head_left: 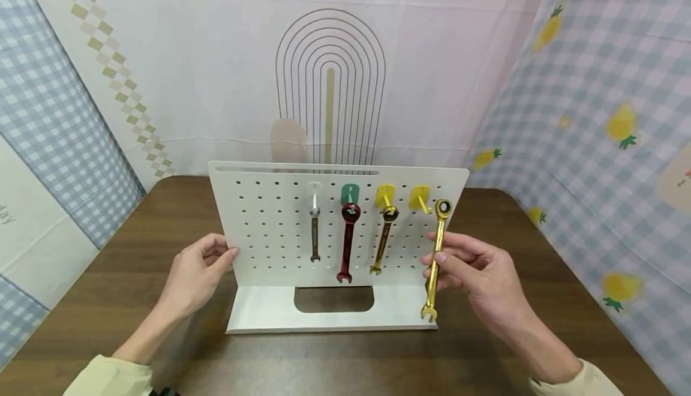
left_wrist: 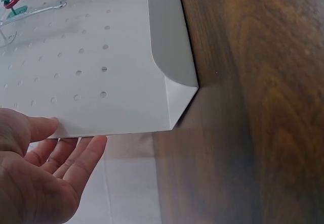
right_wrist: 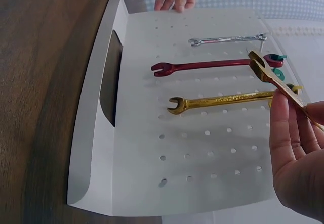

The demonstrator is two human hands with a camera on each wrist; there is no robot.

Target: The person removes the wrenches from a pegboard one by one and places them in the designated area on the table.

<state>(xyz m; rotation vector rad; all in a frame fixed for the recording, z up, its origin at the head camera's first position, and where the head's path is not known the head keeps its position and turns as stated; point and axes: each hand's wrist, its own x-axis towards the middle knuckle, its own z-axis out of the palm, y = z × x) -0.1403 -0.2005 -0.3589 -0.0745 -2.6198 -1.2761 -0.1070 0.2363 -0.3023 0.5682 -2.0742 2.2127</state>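
Observation:
A white pegboard (head_left: 281, 228) stands upright on its base. My left hand (head_left: 197, 270) pinches its left edge, thumb on the front face and fingers behind, as the left wrist view shows. Between the thumb and fingers of my right hand (head_left: 486, 270) is a gold combination wrench (head_left: 439, 231), ring end up and open end down, in front of the board's right edge. Its ring end is just right of a yellow hook (head_left: 420, 197), apparently not on it. A silver wrench (head_left: 315, 237), a red wrench (head_left: 348, 243) and another gold wrench (right_wrist: 223, 100) hang from hooks.
The silver wrench hangs on a clear hook (head_left: 314, 189), the red one on a green hook (head_left: 350, 191). Under everything is a brown wooden table (head_left: 162, 228). Patterned cloth (head_left: 227, 72) rises behind the table and at both sides.

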